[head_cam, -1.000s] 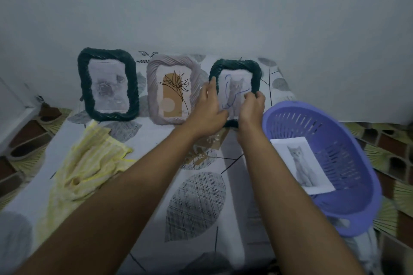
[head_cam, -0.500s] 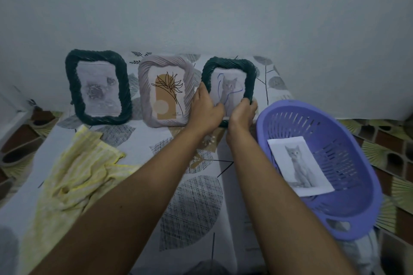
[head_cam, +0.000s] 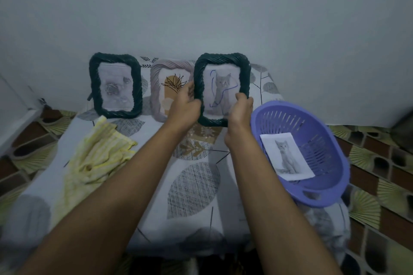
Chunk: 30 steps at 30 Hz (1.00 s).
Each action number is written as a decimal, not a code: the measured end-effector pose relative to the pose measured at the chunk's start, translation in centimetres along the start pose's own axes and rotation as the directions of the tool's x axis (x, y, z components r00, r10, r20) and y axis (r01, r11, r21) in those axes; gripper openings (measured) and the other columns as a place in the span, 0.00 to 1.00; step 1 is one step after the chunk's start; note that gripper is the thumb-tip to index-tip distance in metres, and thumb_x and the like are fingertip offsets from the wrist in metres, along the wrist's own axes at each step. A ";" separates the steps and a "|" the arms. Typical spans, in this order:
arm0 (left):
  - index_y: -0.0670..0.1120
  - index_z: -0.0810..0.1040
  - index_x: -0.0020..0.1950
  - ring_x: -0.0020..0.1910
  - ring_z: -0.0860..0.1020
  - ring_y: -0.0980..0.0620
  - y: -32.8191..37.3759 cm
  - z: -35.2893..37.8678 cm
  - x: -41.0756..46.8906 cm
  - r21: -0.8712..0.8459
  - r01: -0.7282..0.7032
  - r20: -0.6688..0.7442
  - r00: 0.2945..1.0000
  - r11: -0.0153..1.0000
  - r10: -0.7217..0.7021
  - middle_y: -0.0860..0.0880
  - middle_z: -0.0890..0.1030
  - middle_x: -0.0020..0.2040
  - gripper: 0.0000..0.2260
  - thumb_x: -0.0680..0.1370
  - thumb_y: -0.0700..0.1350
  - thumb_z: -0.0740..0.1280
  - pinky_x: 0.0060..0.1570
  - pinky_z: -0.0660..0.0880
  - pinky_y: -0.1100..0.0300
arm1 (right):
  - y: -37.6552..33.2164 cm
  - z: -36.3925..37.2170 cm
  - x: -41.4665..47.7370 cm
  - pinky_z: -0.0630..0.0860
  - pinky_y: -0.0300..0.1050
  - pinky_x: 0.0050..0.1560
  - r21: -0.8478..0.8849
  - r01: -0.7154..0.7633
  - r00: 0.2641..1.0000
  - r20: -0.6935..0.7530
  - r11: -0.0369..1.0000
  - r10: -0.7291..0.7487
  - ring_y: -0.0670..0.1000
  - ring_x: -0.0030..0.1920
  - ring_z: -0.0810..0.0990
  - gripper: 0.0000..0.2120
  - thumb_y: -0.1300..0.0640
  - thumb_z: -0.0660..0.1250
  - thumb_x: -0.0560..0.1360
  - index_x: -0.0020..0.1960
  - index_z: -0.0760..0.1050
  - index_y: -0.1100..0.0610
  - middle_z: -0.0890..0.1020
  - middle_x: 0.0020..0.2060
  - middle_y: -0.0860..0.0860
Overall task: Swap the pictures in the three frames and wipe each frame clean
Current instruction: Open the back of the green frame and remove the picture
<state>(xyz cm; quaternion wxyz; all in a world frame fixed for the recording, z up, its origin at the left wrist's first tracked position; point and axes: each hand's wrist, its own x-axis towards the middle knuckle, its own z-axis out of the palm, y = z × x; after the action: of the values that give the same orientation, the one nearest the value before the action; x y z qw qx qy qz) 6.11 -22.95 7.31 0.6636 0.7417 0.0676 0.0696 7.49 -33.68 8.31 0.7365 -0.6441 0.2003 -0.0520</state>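
Note:
Both hands hold a dark green rope-edged frame [head_cam: 223,60] lifted off the table; it shows a grey cat picture with a blue scribble on the glass. My left hand [head_cam: 184,108] grips its left edge and my right hand [head_cam: 240,110] grips its lower right edge. A second dark green frame [head_cam: 115,87] with a faded rose picture stands at the back left. Between them stands a pale lilac frame [head_cam: 161,73] with an orange plant drawing, partly hidden by my left hand. A yellow cloth [head_cam: 96,154] lies crumpled on the left of the table.
A purple plastic basket [head_cam: 330,187] sits at the table's right edge with a loose cat print [head_cam: 287,158] inside. The table [head_cam: 192,187] wears a leaf-patterned cover and stands against a grey wall. Patterned floor tiles show on both sides.
The cat frame has been lifted off the table and brought toward me, held in both hands. The other two frames and the cloth have not moved.

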 end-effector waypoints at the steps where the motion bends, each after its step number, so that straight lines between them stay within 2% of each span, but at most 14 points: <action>1: 0.47 0.64 0.77 0.66 0.76 0.46 0.0 -0.5 -0.7 -0.022 -0.018 -0.005 1.000 1.000 0.018 0.60 0.74 0.60 0.26 0.79 0.33 0.59 0.64 0.75 0.41 | 0.1 -0.4 -0.7 0.59 0.64 0.74 0.006 -0.006 1.000 0.026 1.000 0.006 0.57 0.77 0.58 0.37 0.43 0.54 0.71 0.79 0.57 0.54 0.60 0.78 0.51; 3: 0.47 0.66 0.76 0.61 0.78 0.49 -0.2 -1.6 -2.2 -0.034 -0.054 -0.023 0.998 0.998 0.053 0.56 0.74 0.63 0.23 0.82 0.34 0.60 0.60 0.78 0.45 | 0.7 -1.0 -2.3 0.61 0.65 0.74 0.041 -0.048 0.996 0.078 0.998 0.045 0.57 0.76 0.61 0.38 0.40 0.57 0.69 0.78 0.58 0.50 0.62 0.77 0.50; 6: 0.46 0.72 0.73 0.55 0.80 0.58 -1.0 -3.2 -4.3 -0.012 -0.106 -0.078 0.991 0.994 0.105 0.51 0.78 0.64 0.20 0.81 0.35 0.63 0.55 0.80 0.59 | 4.5 -1.7 -1.0 0.65 0.67 0.70 0.096 -0.112 0.987 0.126 0.989 0.099 0.58 0.72 0.70 0.42 0.34 0.59 0.56 0.69 0.70 0.46 0.71 0.73 0.49; 9: 0.47 0.76 0.69 0.53 0.80 0.63 -1.7 -4.6 -6.3 -0.035 -0.122 -0.083 0.989 0.992 0.119 0.55 0.82 0.55 0.19 0.80 0.33 0.65 0.54 0.78 0.66 | 5.6 -2.4 -3.0 0.70 0.65 0.67 0.107 -0.206 0.968 0.170 0.973 0.186 0.61 0.63 0.77 0.38 0.37 0.61 0.54 0.60 0.76 0.51 0.79 0.63 0.56; 11: 0.45 0.78 0.67 0.52 0.82 0.57 -2.2 -5.5 -7.4 -0.075 -0.082 -0.065 0.995 0.994 0.078 0.52 0.83 0.54 0.18 0.79 0.32 0.66 0.54 0.80 0.62 | 4.3 -3.1 -6.6 0.74 0.59 0.63 0.103 -0.246 0.951 0.218 0.964 0.220 0.59 0.57 0.80 0.24 0.41 0.63 0.62 0.53 0.77 0.52 0.79 0.62 0.64; 13: 0.43 0.80 0.62 0.50 0.83 0.49 -2.3 -6.0 -8.3 -0.149 -0.035 -0.036 0.999 0.988 0.030 0.47 0.84 0.51 0.15 0.78 0.31 0.67 0.53 0.81 0.56 | 4.1 -3.8 -8.3 0.77 0.50 0.51 0.104 -0.277 0.937 0.250 0.955 0.244 0.56 0.47 0.80 0.11 0.48 0.59 0.73 0.49 0.76 0.51 0.80 0.59 0.64; 15: 0.44 0.81 0.56 0.48 0.82 0.47 -2.1 -6.5 -9.1 -0.197 0.005 -0.008 1.000 0.980 -0.007 0.46 0.84 0.47 0.12 0.77 0.30 0.68 0.50 0.82 0.53 | 4.4 -4.5 -8.9 0.77 0.41 0.40 0.068 -0.280 0.928 0.275 0.958 0.252 0.54 0.40 0.81 0.13 0.53 0.56 0.79 0.45 0.77 0.55 0.86 0.46 0.59; 17: 0.46 0.82 0.52 0.43 0.83 0.49 -1.7 -7.0 -9.7 -0.209 0.021 0.022 1.000 0.978 -0.017 0.50 0.85 0.42 0.12 0.76 0.30 0.68 0.47 0.82 0.54 | 4.5 -4.9 -9.8 0.73 0.35 0.29 0.034 -0.258 0.924 0.302 0.966 0.236 0.49 0.34 0.79 0.16 0.55 0.55 0.81 0.40 0.76 0.55 0.83 0.31 0.50; 19: 0.48 0.82 0.50 0.39 0.83 0.52 -1.0 -7.4 -10.4 -0.197 0.005 0.052 0.999 0.980 0.005 0.53 0.85 0.39 0.13 0.76 0.30 0.68 0.43 0.82 0.57 | 4.4 -4.9 -10.6 0.69 0.34 0.25 -0.016 -0.248 0.908 0.345 0.969 0.238 0.48 0.34 0.76 0.16 0.56 0.54 0.82 0.39 0.75 0.54 0.81 0.27 0.47; 21: 0.46 0.83 0.51 0.37 0.83 0.56 -0.6 -7.7 -11.0 -0.149 -0.029 0.068 0.997 0.988 0.040 0.53 0.86 0.39 0.13 0.76 0.30 0.68 0.38 0.81 0.62 | 4.4 -4.7 -11.1 0.70 0.36 0.28 -0.078 -0.269 0.890 0.360 0.960 0.279 0.47 0.37 0.74 0.15 0.55 0.53 0.83 0.41 0.74 0.54 0.80 0.34 0.49; 23: 0.42 0.83 0.58 0.37 0.83 0.59 -0.3 -7.9 -11.4 -0.058 -0.058 0.063 0.996 0.997 0.062 0.50 0.85 0.42 0.13 0.76 0.30 0.69 0.38 0.79 0.65 | 4.4 -4.8 -11.6 0.70 0.37 0.33 -0.100 -0.276 0.882 0.370 0.956 0.293 0.45 0.39 0.72 0.12 0.53 0.54 0.84 0.47 0.73 0.54 0.77 0.40 0.48; 26: 0.42 0.82 0.60 0.41 0.84 0.60 -0.3 -7.8 -12.0 0.138 -0.100 0.057 0.994 0.985 0.093 0.52 0.85 0.46 0.15 0.75 0.32 0.71 0.47 0.82 0.61 | 4.9 -4.5 -11.0 0.71 0.43 0.53 -0.096 -0.088 0.942 0.315 0.991 0.115 0.44 0.51 0.74 0.11 0.50 0.60 0.82 0.62 0.73 0.53 0.77 0.60 0.50; 28: 0.48 0.84 0.60 0.39 0.82 0.64 -0.4 -7.3 -12.3 0.350 -0.168 0.052 0.986 0.921 0.161 0.56 0.85 0.46 0.15 0.75 0.36 0.73 0.49 0.80 0.63 | 4.8 -4.3 -10.7 0.73 0.46 0.58 -0.056 0.066 0.956 0.291 0.996 -0.047 0.43 0.55 0.77 0.14 0.49 0.64 0.81 0.63 0.75 0.53 0.80 0.61 0.49; 30: 0.53 0.84 0.60 0.39 0.81 0.64 -0.6 -6.8 -12.5 0.526 -0.234 0.052 0.969 0.818 0.243 0.56 0.85 0.45 0.16 0.75 0.40 0.73 0.49 0.78 0.63 | 4.6 -4.0 -10.4 0.77 0.46 0.59 -0.041 0.145 0.949 0.287 0.989 -0.127 0.47 0.54 0.83 0.16 0.48 0.68 0.79 0.62 0.79 0.56 0.84 0.55 0.50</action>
<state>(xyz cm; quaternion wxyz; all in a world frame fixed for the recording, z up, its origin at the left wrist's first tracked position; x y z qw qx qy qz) -7.47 -18.63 7.32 0.4198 0.8972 -0.0035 0.1371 -4.32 -33.17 5.90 0.7319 -0.6797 0.0491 -0.0035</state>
